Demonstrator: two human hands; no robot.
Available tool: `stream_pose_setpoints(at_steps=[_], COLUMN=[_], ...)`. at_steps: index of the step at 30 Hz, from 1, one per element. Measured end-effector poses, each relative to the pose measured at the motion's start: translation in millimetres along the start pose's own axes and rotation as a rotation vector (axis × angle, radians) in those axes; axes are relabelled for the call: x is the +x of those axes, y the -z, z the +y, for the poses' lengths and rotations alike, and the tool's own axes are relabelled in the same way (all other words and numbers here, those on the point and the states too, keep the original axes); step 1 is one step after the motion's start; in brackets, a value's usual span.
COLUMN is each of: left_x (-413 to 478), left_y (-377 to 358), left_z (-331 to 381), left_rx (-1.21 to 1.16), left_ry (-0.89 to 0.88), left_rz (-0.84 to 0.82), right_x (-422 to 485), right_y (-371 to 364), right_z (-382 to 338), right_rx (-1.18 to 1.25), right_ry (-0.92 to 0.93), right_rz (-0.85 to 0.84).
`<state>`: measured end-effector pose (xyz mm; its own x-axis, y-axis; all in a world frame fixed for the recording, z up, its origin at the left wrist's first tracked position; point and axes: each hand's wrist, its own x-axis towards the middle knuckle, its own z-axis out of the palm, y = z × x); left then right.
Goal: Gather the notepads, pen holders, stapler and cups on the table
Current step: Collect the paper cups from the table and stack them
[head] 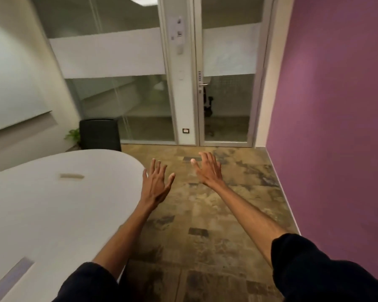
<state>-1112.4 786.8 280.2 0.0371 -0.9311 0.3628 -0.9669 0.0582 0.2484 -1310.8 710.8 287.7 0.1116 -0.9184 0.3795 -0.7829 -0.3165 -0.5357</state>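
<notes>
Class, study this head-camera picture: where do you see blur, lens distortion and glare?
Head view: the left hand and right hand are slightly motion-blurred; the wide lens bows the door frame and table edge; the whiteboard shows soft glare.

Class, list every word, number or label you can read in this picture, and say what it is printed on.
None can be read.
Papers on the pillar: too blurred to read.
Keypad by the door handle: marks too small to read.
Table, both hands: no text.
</notes>
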Motion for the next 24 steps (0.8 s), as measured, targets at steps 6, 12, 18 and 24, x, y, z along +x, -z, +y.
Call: stream_pose_setpoints(at_steps=[6,12,18,24], left_x=[53,131,223,291], left_y=[-53,-112,-149,-173], left_z=[31,26,-6,-50], left_rx=[-0.056,-0.093,-0.127,-0.082], left_ry=[-0.021,-0.034,0.001,0.057], left_rz=[-0.044,-0.019,0.001,-0.014], right_x=[35,92,180,256], right_y=[-8,-46,-87,-130], right_z=[66,106,122,130], right_rx=[0.003,-0.014,-0.066,-0.064], right_ry=[-0.082,-0.069,-0.088,-0.079], right_rz=[0.036,0.054,0.001,0.025])
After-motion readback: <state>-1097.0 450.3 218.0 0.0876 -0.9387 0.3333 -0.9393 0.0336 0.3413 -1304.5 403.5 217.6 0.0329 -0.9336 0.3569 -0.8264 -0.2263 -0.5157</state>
